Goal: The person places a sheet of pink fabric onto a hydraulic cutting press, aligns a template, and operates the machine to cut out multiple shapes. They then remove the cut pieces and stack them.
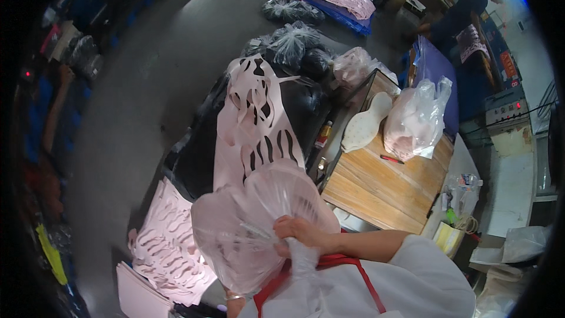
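A bulging clear plastic bag with pale pink contents is held close to my body. My right hand is closed around its gathered neck, and the twisted end hangs below the fist. Of my left hand, only the part by the wrist, with a bracelet, shows at the bag's lower left; its fingers are hidden. Just beyond the bag, a pale pink sheet with wavy cut-outs lies over a large black bundle.
A stack of cut pink sheets lies at lower left. To the right, a wooden tabletop carries a white sole-shaped piece, another filled plastic bag and a red pen. Black bagged bundles sit farther off. A person is at far right.
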A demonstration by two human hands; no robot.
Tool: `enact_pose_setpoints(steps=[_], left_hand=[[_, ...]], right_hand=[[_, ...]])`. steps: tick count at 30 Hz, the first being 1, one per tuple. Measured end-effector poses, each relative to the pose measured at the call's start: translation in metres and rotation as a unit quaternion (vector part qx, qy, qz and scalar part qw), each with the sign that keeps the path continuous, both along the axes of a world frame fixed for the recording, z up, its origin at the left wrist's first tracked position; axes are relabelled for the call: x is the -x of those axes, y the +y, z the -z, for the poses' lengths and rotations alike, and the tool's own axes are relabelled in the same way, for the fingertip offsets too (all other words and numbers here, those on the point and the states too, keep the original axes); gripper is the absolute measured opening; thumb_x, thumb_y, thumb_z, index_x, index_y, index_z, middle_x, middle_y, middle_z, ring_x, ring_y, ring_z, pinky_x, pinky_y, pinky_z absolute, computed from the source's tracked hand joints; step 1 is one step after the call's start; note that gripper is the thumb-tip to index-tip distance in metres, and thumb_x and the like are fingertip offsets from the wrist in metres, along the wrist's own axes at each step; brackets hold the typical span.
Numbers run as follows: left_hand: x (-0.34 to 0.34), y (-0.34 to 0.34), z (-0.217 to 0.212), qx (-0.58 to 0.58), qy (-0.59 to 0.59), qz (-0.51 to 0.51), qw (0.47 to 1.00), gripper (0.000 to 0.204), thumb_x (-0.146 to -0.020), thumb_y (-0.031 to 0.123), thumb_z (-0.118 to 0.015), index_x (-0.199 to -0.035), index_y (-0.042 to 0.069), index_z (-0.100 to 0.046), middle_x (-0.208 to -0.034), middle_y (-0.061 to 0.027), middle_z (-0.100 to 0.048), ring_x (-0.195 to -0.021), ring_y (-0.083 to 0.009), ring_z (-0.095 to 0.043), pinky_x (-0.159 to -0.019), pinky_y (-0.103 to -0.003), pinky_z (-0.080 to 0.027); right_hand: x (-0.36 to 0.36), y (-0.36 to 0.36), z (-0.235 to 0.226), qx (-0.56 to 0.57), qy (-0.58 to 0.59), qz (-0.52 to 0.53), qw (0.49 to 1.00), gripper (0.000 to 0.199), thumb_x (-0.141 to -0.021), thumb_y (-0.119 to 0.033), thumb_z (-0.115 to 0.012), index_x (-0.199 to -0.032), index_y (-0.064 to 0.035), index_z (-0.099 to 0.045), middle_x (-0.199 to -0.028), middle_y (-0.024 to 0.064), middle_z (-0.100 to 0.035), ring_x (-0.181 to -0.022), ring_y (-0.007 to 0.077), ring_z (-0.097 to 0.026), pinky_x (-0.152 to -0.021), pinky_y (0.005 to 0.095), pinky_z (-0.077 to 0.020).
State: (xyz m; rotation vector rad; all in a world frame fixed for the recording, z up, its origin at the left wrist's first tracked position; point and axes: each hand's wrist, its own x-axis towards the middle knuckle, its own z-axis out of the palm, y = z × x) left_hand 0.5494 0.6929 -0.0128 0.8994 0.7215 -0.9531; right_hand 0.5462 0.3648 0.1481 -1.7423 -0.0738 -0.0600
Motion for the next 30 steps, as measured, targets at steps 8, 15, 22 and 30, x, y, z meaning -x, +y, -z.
enact_pose_setpoints(steps=[8,15,22,30], left_hand=[[-0.022,-0.049,-0.002,-0.040,-0.012,-0.080,0.996,0.062,-0.093,0.050,-0.043,-0.139,0.009,-0.036,-0.141,-0.0112,-0.040,-0.126,-0.0299,-0.041,-0.102,-0.051,-0.035],[-0.116,-0.131,0.024,0.219,-0.088,-0.108,0.966,0.064,-0.093,0.051,-0.044,-0.141,0.009,-0.034,-0.143,-0.0115,-0.037,-0.129,-0.0302,-0.038,-0.103,-0.052,-0.033],[-0.052,-0.108,0.030,-0.150,0.004,-0.019,0.989,0.048,-0.090,0.041,-0.051,-0.125,0.008,-0.050,-0.119,-0.0076,-0.056,-0.108,-0.0177,-0.052,-0.087,-0.033,-0.046],[-0.076,-0.128,0.034,-0.253,0.024,-0.077,0.964,0.043,-0.090,0.034,-0.051,-0.124,0.008,-0.050,-0.114,-0.0099,-0.057,-0.102,-0.0194,-0.054,-0.083,-0.034,-0.048]], right_hand=[[-0.086,-0.049,0.027,-0.141,0.073,0.009,0.987,0.030,-0.073,-0.010,-0.064,-0.059,0.0015,-0.040,-0.058,0.0135,-0.038,-0.056,0.0239,-0.044,-0.057,0.0374,-0.0375],[-0.163,-0.169,0.050,-0.229,0.041,0.099,0.967,0.019,-0.072,-0.017,-0.069,-0.062,-0.0022,-0.061,-0.059,0.0103,-0.061,-0.054,0.0110,-0.051,-0.055,0.0333,-0.0433],[-0.250,-0.350,0.087,0.205,-0.011,0.283,0.937,0.011,-0.066,-0.011,-0.064,-0.066,0.0001,-0.064,-0.069,0.0203,-0.064,-0.065,0.0317,-0.063,-0.063,0.0425,-0.0477],[-0.265,-0.525,0.249,0.416,0.108,0.354,0.831,0.040,-0.076,-0.031,-0.068,-0.103,-0.0011,-0.063,-0.095,0.0213,-0.065,-0.088,0.0358,-0.063,-0.078,0.0403,-0.0500]])
